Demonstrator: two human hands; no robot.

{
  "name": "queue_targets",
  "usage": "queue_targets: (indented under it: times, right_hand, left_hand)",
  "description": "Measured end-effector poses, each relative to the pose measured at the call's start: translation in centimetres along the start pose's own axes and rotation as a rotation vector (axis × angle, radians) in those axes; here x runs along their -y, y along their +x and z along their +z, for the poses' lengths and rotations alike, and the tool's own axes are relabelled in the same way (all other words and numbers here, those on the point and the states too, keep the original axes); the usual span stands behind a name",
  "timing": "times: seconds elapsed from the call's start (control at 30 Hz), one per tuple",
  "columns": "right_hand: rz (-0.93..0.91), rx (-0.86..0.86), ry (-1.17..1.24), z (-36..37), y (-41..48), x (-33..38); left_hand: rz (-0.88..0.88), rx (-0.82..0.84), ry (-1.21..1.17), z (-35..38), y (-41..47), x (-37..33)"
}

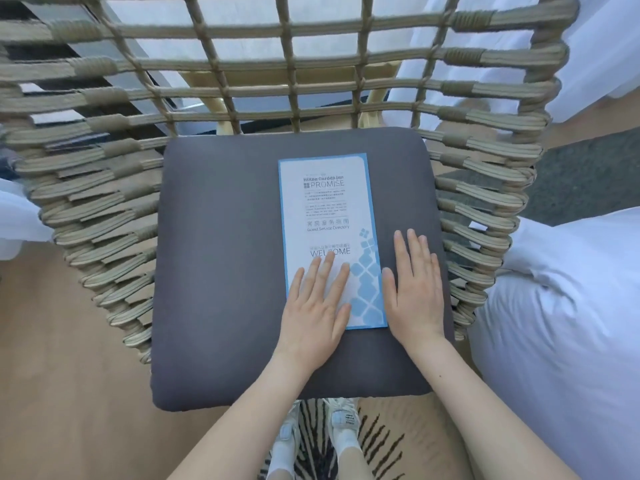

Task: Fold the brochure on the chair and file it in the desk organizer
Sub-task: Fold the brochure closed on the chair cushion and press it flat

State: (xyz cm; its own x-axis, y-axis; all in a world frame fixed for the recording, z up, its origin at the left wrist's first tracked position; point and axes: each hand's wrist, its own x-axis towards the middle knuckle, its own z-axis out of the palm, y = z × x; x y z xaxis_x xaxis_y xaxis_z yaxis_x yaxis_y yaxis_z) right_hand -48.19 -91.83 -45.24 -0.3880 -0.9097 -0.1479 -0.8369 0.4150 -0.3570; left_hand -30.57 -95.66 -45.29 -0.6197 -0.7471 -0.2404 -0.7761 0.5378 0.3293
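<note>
A narrow white brochure with a blue border and blue tile pattern lies flat on the dark grey seat cushion of a woven rope chair. It is folded to a tall single panel, cover up. My left hand lies flat on the brochure's lower left part, fingers spread. My right hand rests flat on the cushion just right of the brochure's lower edge, its thumb touching the border. Neither hand grips anything. No desk organizer is in view.
A white duvet bulges at the right, close to the chair's arm. Wooden floor lies to the left. My white shoes stand on a striped rug below the cushion's front edge. White curtain shows behind the chair back.
</note>
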Motion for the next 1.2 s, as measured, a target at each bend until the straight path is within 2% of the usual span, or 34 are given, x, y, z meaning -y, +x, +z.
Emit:
queue_targets:
  times: [0.13, 0.33, 0.47, 0.6, 0.77, 0.93, 1.2]
  right_hand:
    - [-0.158, -0.013, 0.013, -0.7, 4.9, 3.5]
    - [-0.304, 0.002, -0.019, 2.1, 12.8, 7.5]
    - [-0.333, 0.042, -0.103, 5.2, 15.1, 7.6]
    - [-0.345, 0.075, -0.186, 7.6, 15.3, 6.6]
    - [-0.370, 0.120, -0.165, 6.0, 15.4, 5.7]
    - [-0.275, 0.111, -0.235, 3.7, 15.8, 1.6]
    - [-0.283, 0.101, -0.245, 4.9, 16.0, 1.3]
  left_hand:
    - [-0.077, -0.173, 0.032, -3.5, 4.3, 2.5]
    - [-0.094, -0.116, 0.155, -4.0, 12.2, 7.5]
    - [-0.072, -0.077, 0.209, -1.7, 14.2, 9.1]
    - [-0.070, -0.112, 0.174, 0.1, 14.6, 9.6]
    - [-0.015, -0.102, 0.135, -0.9, 14.5, 10.7]
    - [-0.042, -0.107, 0.120, -1.5, 13.9, 12.4]
    - [-0.038, -0.126, 0.130, -0.6, 14.1, 12.7]
